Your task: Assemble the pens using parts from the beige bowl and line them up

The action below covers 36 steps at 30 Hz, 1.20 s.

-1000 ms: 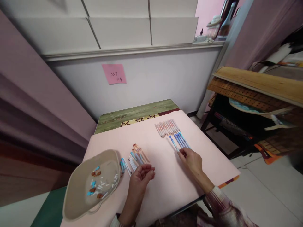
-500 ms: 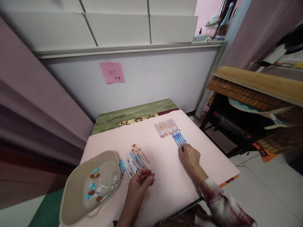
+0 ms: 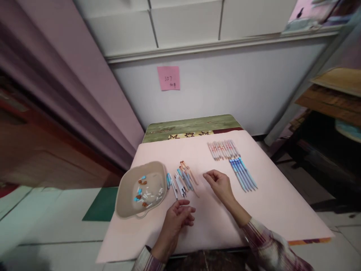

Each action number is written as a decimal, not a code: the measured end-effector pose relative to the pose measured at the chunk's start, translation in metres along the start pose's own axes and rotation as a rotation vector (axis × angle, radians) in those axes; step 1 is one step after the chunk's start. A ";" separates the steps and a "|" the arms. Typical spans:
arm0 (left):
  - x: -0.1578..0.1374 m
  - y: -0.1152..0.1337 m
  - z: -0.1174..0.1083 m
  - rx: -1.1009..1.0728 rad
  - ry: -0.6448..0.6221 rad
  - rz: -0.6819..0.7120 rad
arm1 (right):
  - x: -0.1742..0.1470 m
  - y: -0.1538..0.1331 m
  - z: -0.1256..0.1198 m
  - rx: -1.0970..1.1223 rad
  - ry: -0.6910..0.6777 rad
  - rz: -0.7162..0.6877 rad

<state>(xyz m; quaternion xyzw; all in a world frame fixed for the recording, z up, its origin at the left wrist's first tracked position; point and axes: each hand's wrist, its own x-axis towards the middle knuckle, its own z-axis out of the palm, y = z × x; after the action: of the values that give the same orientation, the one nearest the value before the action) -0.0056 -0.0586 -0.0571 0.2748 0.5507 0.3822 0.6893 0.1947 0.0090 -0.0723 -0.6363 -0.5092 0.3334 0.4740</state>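
My left hand (image 3: pixel 177 223) hovers over the near part of the table, palm sideways. Its fingers are loosely curled and apart, with nothing held. Just beyond it lies a loose pile of white pen parts (image 3: pixel 179 187), blue pen barrels (image 3: pixel 186 178) and orange-brown pens (image 3: pixel 192 175). My right hand (image 3: pixel 221 184) is to the right of this pile, thumb and fingertips drawn together; no object shows in them. Right of that hand, several blue pens (image 3: pixel 243 175) lie side by side, tips toward me. Above them is a row of pale pens with reddish marks (image 3: pixel 223 149).
A beige bin (image 3: pixel 121 195) stands at the table's left edge, holding small white, blue and brown pieces. A pink cloth (image 3: pixel 270 210) covers most of the table (image 3: pixel 158 131). A pink note (image 3: pixel 169 78) is stuck to the wall behind. Wooden furniture (image 3: pixel 335 90) stands at right.
My right hand has let go of the blue pens and moved left toward the loose pile. The left hand's fingers have spread a little. The view has turned left.
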 end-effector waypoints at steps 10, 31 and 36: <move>-0.001 0.024 -0.029 -0.554 0.269 -0.024 | 0.011 0.031 0.075 0.161 0.142 -0.020; 0.069 -0.017 0.006 1.198 0.483 0.829 | 0.035 0.042 0.045 0.128 0.135 0.037; 0.099 -0.026 -0.004 1.224 0.649 0.702 | 0.028 0.031 0.029 -0.274 -0.249 -0.085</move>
<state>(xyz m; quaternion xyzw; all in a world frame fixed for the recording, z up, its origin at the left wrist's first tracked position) 0.0059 0.0086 -0.1331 0.6392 0.7188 0.2673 0.0577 0.1861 0.0428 -0.1096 -0.6266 -0.6308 0.3171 0.3299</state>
